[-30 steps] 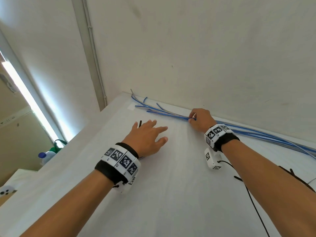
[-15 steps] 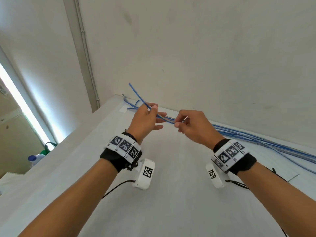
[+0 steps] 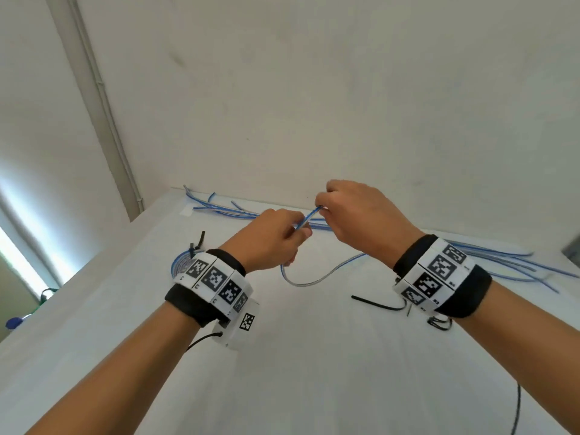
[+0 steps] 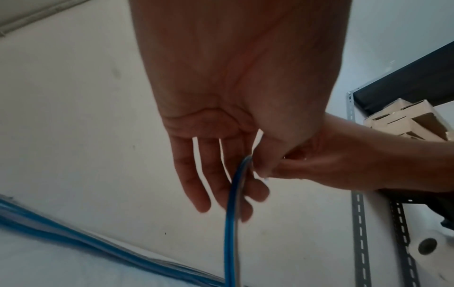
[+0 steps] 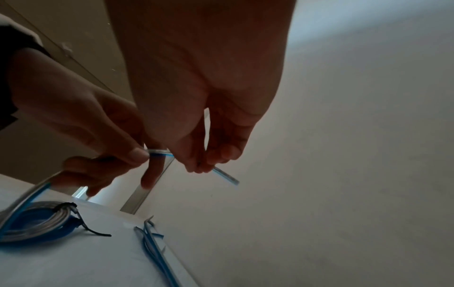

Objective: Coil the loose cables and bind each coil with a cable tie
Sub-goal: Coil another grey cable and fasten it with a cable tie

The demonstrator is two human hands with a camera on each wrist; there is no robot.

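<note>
A blue and grey cable (image 3: 309,218) is held up between both hands above the white table (image 3: 314,372). My left hand (image 3: 298,233) pinches it between thumb and fingers, and a loop (image 3: 301,282) of it hangs below down to the table. My right hand (image 3: 320,205) pinches the cable near its end (image 5: 226,177), which sticks out past the fingertips. Several loose blue cables (image 3: 502,262) lie along the wall. One coil (image 5: 36,223), bound with a black tie (image 5: 73,209), lies on the table behind my left wrist. A loose black cable tie (image 3: 376,304) lies below my right wrist.
The wall (image 3: 345,105) rises right behind the cables. A metal shelf with cardboard boxes (image 4: 405,120) stands at the right. A blue-capped bottle (image 3: 14,323) shows past the table's left edge. Black wrist-camera leads (image 3: 518,412) trail over the table.
My left hand left the table and took hold of the cable that my right hand picked up by the wall. Both hands have risen, and a loop now hangs under the left hand.
</note>
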